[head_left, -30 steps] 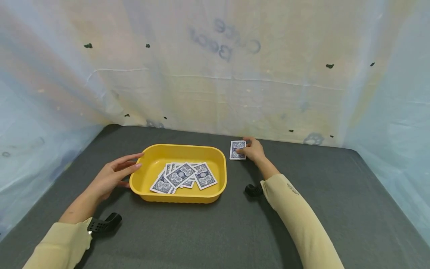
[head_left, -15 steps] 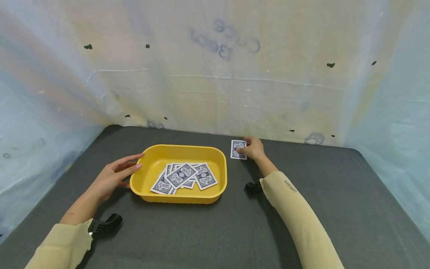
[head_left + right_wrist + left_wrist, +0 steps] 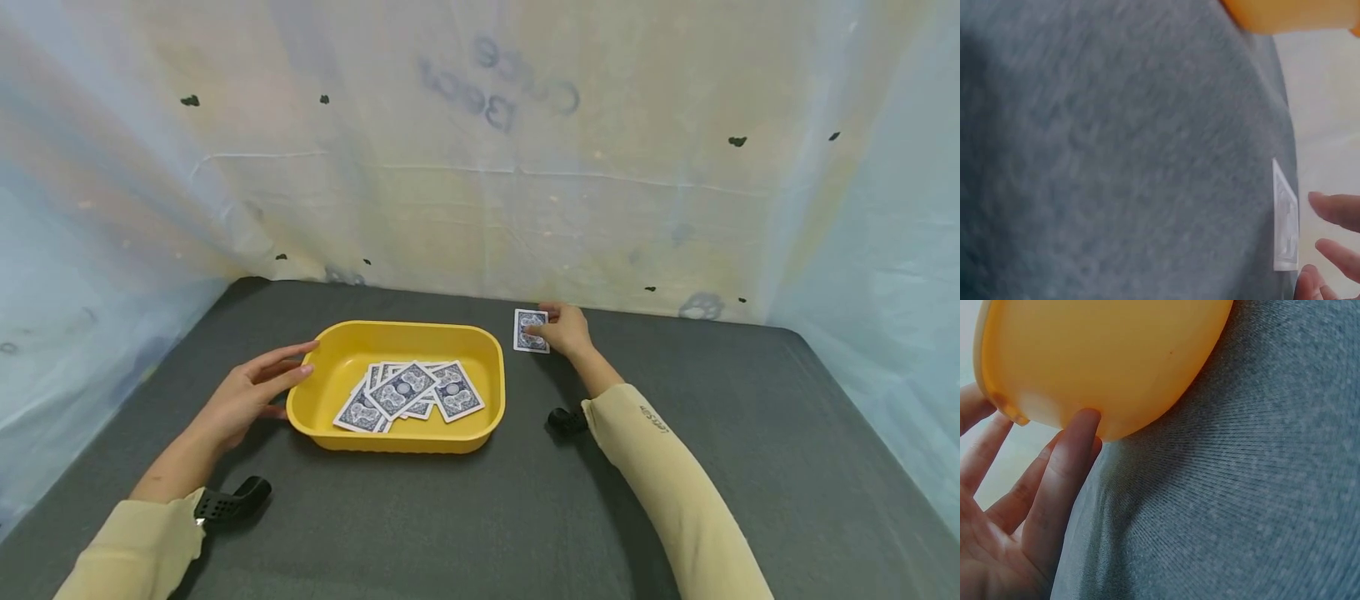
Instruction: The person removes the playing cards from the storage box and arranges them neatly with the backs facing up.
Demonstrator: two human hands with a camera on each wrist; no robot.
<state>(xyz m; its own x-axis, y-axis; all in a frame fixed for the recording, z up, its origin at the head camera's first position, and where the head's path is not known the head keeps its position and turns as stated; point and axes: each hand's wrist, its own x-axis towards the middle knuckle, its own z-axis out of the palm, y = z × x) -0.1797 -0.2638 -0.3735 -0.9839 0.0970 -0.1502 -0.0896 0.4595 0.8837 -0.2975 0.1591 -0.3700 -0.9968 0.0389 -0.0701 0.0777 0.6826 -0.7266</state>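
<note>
Head view: even, diffuse light, moderately bright; bluish cast on side sheeting (image 3: 885, 250), warmer in middle. Soft shadows on grey cloth (image 3: 412, 525) under right sleeve (image 3: 667, 475) and along yellow tray (image 3: 397, 444). Left wrist view: dimmer cloth, tray aglow, pale highlight near lower edge. Right wrist view: hazy, soft; pattern on card (image 3: 1286, 225) blurred, sheeting washed pale, left edge dark.

Place: sheeted-off workspace, room type unclear | grey cloth-covered table (image 3: 420, 525) | pale printed sheeting (image 3: 450, 208): behind table and at both its sides
</note>
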